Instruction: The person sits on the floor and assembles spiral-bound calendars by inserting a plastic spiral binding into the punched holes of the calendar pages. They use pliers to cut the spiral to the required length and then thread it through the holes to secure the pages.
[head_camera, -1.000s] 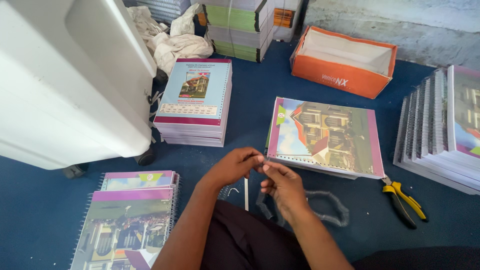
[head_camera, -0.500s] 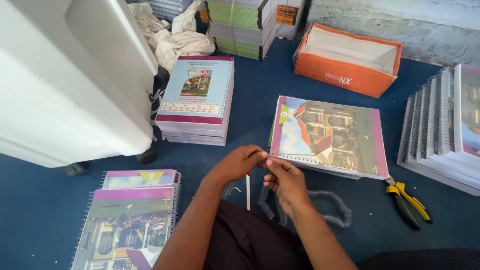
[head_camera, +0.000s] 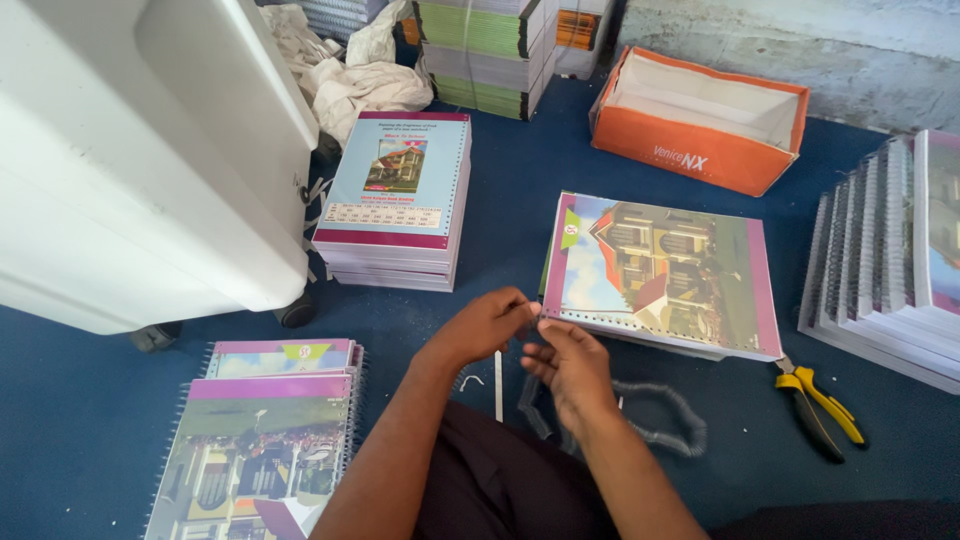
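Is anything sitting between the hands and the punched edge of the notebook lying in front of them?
Nothing visible. The left hand and right hand are together right at the near left corner of the notebook. The coil of binding wire lies nearer the person, and the pliers lie off to the right.

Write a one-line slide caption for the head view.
Both hands meet at the punched edge of an unbound notebook on blue floor.

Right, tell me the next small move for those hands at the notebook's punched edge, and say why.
Probably feed the coil end into the first hole at the corner. Both the left hand and right hand pinch at the near left corner of the unbound notebook, its punched edge bare, and the clear spiral coil lies just below.
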